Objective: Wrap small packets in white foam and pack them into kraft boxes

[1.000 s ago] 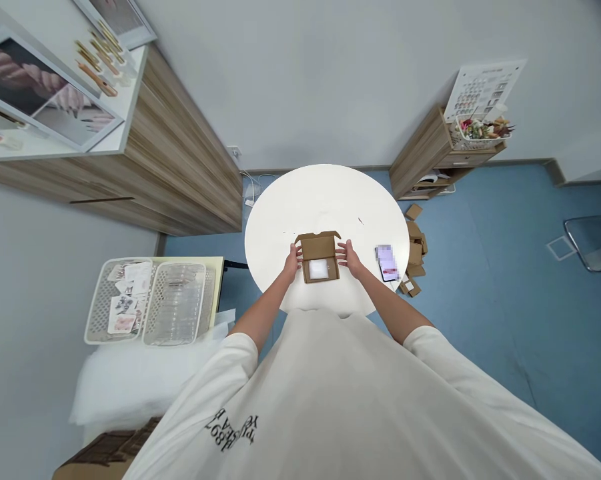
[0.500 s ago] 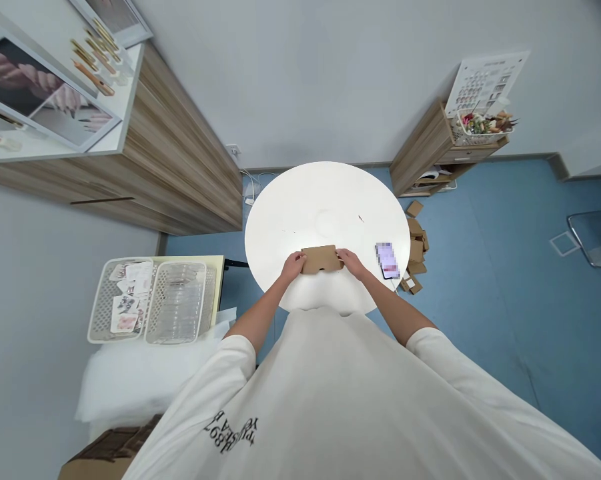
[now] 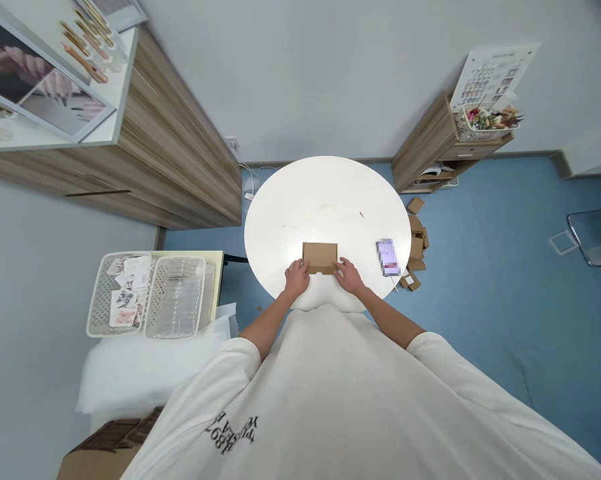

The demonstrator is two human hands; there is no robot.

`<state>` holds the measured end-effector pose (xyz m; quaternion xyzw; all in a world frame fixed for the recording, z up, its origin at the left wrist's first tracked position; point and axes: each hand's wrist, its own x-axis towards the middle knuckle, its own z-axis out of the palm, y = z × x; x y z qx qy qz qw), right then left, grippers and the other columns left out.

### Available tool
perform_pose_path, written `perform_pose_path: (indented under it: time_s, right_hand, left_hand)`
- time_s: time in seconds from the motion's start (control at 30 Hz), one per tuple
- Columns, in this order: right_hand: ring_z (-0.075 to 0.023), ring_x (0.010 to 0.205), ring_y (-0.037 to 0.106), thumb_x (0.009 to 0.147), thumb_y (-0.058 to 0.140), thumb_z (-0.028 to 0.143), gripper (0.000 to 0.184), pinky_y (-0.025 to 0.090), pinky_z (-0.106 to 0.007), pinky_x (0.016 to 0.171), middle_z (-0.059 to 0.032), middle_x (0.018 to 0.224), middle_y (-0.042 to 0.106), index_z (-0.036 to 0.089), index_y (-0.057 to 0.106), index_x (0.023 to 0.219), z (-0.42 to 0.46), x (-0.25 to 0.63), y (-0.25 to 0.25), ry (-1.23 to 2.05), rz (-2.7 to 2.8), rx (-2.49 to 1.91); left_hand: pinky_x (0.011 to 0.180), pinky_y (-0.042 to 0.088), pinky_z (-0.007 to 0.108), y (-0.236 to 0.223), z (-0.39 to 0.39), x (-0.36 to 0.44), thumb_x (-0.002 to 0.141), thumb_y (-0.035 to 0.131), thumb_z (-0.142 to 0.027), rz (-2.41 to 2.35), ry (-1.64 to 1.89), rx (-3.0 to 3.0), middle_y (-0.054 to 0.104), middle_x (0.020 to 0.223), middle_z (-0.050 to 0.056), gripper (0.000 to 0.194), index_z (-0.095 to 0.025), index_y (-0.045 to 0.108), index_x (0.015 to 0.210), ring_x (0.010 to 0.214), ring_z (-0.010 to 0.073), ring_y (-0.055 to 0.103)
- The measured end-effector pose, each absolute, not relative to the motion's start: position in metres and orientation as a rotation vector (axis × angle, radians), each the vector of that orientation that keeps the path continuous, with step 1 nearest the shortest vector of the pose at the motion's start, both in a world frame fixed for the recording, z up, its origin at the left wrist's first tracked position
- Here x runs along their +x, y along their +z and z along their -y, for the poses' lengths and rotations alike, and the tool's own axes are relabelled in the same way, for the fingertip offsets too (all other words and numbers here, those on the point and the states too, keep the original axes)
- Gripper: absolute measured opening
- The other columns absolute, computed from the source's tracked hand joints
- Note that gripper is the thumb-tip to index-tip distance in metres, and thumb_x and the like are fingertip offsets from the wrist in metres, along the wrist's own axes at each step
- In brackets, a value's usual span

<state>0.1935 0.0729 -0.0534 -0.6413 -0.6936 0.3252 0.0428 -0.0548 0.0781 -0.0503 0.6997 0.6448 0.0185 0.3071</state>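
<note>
Resting bent fingers on its near left corner, the bare left hand (image 3: 296, 279) is meeting a small brown rectangular cardboard box (image 3: 320, 256) on a round white table (image 3: 325, 190); the bare right hand (image 3: 349, 277) is touching its near right corner. Whether either is pinching, I cannot tell. Closing the box seems to be under way, probably calling next for even pressure from both sides. Farther right, a lilac-screened rectangular phone (image 3: 388, 257) is lying.
</note>
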Motion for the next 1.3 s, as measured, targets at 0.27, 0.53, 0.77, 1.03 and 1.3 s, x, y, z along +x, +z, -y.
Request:
perform_pose_path:
  time_s: [0.27, 0.53, 0.77, 1.03, 1.3]
  right_hand:
    - [-0.0309, 0.133, 0.048, 0.096, 0.048, 0.033, 0.056, 0.042, -0.045, 0.107, -0.0119, 0.155, 0.045, 0.025, 0.046, 0.152, -0.070, 0.190, -0.054, 0.991, 2.142, -1.991]
    - [-0.0295, 0.119, 0.056, 0.086, 0.055, 0.028, 0.072, 0.043, -0.044, 0.102, -0.0070, 0.133, 0.064, 0.026, 0.035, 0.156, -0.083, 0.186, -0.031, 1.023, 1.935, -1.936]
    - [-0.0286, 0.119, 0.055, 0.092, 0.050, 0.030, 0.055, 0.042, -0.043, 0.102, -0.0066, 0.128, 0.066, 0.026, 0.047, 0.147, -0.101, 0.187, -0.007, 0.976, 1.831, -1.902]
    - [-0.0244, 0.108, 0.062, 0.100, 0.042, 0.043, 0.044, 0.048, -0.038, 0.093, -0.0075, 0.127, 0.066, 0.025, 0.055, 0.138, -0.119, 0.184, 0.004, 1.089, 1.603, -1.875]
    - [-0.0241, 0.107, 0.062, 0.094, 0.044, 0.020, 0.050, 0.049, -0.038, 0.096, -0.0086, 0.118, 0.070, 0.022, 0.055, 0.143, -0.132, 0.187, 0.007, 1.010, 1.732, -1.914]
  left_hand:
    - [0.116, 0.029, 0.053, -0.049, -0.077, -0.056, 0.089, 0.050, -0.024, -1.678, 0.012, 1.827, 0.042, 0.156, 0.013, 0.070, -0.027, 0.036, 0.157, 0.146, 0.0330, 0.033]
    - [0.116, 0.027, 0.055, -0.028, -0.089, -0.054, 0.081, 0.061, -0.027, -1.678, 0.219, 1.774, 0.050, 0.147, 0.015, 0.083, -0.027, 0.031, 0.158, 0.140, 0.0354, 0.041]
    - [0.106, 0.042, 0.045, -0.010, -0.114, -0.051, 0.088, 0.057, -0.026, -1.753, 0.507, 1.614, 0.062, 0.131, 0.013, 0.059, -0.022, 0.045, 0.146, 0.125, 0.0300, 0.056]
    - [0.091, 0.050, 0.038, -0.005, -0.132, -0.046, 0.095, 0.052, -0.030, -1.793, 0.598, 1.476, 0.070, 0.114, 0.008, 0.029, -0.023, 0.065, 0.120, 0.106, 0.0260, 0.064]
    - [0.094, 0.051, 0.042, -0.014, -0.146, -0.048, 0.091, 0.055, -0.017, -1.793, 0.575, 1.570, 0.069, 0.115, 0.010, 0.040, -0.022, 0.060, 0.130, 0.107, 0.0284, 0.064]
